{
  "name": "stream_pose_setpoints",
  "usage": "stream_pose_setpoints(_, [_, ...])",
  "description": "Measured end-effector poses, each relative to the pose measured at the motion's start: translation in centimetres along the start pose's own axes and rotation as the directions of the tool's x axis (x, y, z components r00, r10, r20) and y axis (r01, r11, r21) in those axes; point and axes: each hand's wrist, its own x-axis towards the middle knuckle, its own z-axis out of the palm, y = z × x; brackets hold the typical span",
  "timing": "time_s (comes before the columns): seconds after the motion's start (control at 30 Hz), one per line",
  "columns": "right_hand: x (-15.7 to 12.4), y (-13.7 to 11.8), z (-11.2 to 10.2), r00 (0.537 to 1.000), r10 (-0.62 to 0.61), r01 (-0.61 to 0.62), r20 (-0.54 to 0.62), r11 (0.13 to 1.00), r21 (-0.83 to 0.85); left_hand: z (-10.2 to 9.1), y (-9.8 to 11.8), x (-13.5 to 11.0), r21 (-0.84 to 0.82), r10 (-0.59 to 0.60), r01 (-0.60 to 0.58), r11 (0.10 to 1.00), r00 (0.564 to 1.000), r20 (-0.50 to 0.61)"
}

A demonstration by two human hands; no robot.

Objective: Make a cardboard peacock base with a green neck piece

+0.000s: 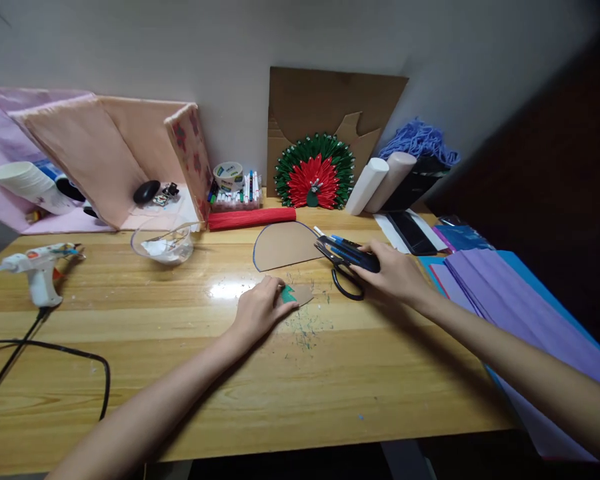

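Observation:
My left hand (261, 308) rests on the wooden table with its fingers closed on a small cardboard piece (305, 295). Zigzag-edged green paper (288, 293) lies on that piece, partly under the fingers. Farther right, my right hand (397, 272) is closed around a black utility knife (363, 258). Black-handled scissors (349, 292) lie just beneath it, alongside pens (337, 238). A cardboard half-round with a blue outline (285, 247) lies flat beyond my left hand.
Small green scraps (305, 327) litter the table. A glue gun (40, 273) with a black cord stands at left, near a clear bowl (163, 243). A red crepe roll (253, 218) and a red-green peacock (315, 173) are at the back. Purple sheets (520, 300) lie right.

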Motion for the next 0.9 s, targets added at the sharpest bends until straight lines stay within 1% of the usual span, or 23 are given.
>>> stream_pose_setpoints(0.1, [0.8,3.5,1.3,0.982,0.183,-0.183,-0.055,0.983,-0.013,-0.1,0.3,0.1,-0.009,-0.023,0.023,1.000,1.000,0.006])
stream_pose_setpoints(0.17, [1.2,5.2,2.4,0.966,0.236,-0.240,-0.100,0.970,-0.026,-0.2,0.4,0.1,-0.029,-0.035,0.036,0.999,0.999,0.022])
stream_pose_setpoints(0.2, [1.3,5.5,3.0,0.961,0.245,-0.252,-0.132,0.967,-0.038,-0.2,0.4,0.1,-0.050,-0.045,0.046,0.998,0.999,0.019])
stream_pose_setpoints(0.27, [1.4,5.0,3.8,0.939,0.259,-0.276,-0.225,0.960,-0.048,-0.2,0.4,0.3,-0.102,-0.074,0.074,0.992,0.997,0.005])
stream_pose_setpoints(0.33, [1.2,2.7,4.4,0.900,0.292,-0.304,-0.325,0.952,0.014,0.0,0.2,0.7,-0.169,-0.100,0.100,0.981,0.995,0.006])
stream_pose_setpoints(0.37, [1.1,1.1,4.5,0.899,0.295,-0.283,-0.324,0.955,0.084,0.1,0.1,1.0,-0.219,-0.106,0.108,0.970,0.994,0.021])
stream_pose_setpoints(0.4, [1.0,-0.6,4.6,0.924,0.279,-0.234,-0.263,0.954,0.189,0.2,0.1,1.3,-0.288,-0.107,0.114,0.951,0.993,0.041])
stream_pose_setpoints(0.43, [0.9,-2.3,4.7,0.959,0.241,-0.183,-0.151,0.928,0.324,0.4,0.0,1.7,-0.375,-0.106,0.122,0.919,0.992,0.061])
stream_pose_setpoints(0.47, [0.7,-3.8,4.8,0.983,0.185,-0.168,0.007,0.875,0.454,0.6,0.0,2.1,-0.474,-0.110,0.134,0.870,0.991,0.079])
stream_pose_setpoints(0.5, [0.5,-5.2,5.0,0.978,0.141,-0.202,0.151,0.808,0.554,0.8,0.0,2.5,-0.575,-0.122,0.153,0.804,0.988,0.093])
stream_pose_setpoints(0.53, [0.3,-6.2,5.2,0.962,0.141,-0.261,0.234,0.729,0.633,0.9,0.0,2.8,-0.664,-0.140,0.174,0.727,0.985,0.105])
stream_pose_setpoints(0.6, [-0.1,-7.5,5.7,0.929,0.130,-0.358,0.346,0.544,0.759,1.0,0.2,3.2,-0.782,-0.177,0.214,0.586,0.975,0.134])
stream_pose_setpoints(0.67, [-0.4,-7.9,6.2,0.906,0.128,-0.420,0.402,0.363,0.831,0.9,0.4,3.4,-0.830,-0.199,0.244,0.502,0.966,0.163])
stream_pose_setpoints(0.7, [-0.5,-7.9,6.4,0.901,0.134,-0.434,0.413,0.298,0.850,0.8,0.4,3.4,-0.839,-0.208,0.251,0.483,0.964,0.169])
stream_pose_setpoints(0.73, [-0.6,-7.9,6.5,0.898,0.149,-0.439,0.414,0.254,0.862,0.8,0.5,3.4,-0.846,-0.218,0.254,0.469,0.961,0.168])
stream_pose_setpoints(0.8, [-0.7,-8.0,6.5,0.895,0.190,-0.440,0.404,0.218,0.871,0.7,0.5,3.3,-0.856,-0.243,0.255,0.449,0.957,0.157])
stream_pose_setpoints(0.9, [-0.7,-8.3,6.4,0.891,0.228,-0.439,0.393,0.204,0.875,0.8,0.4,3.3,-0.870,-0.259,0.255,0.423,0.954,0.153])
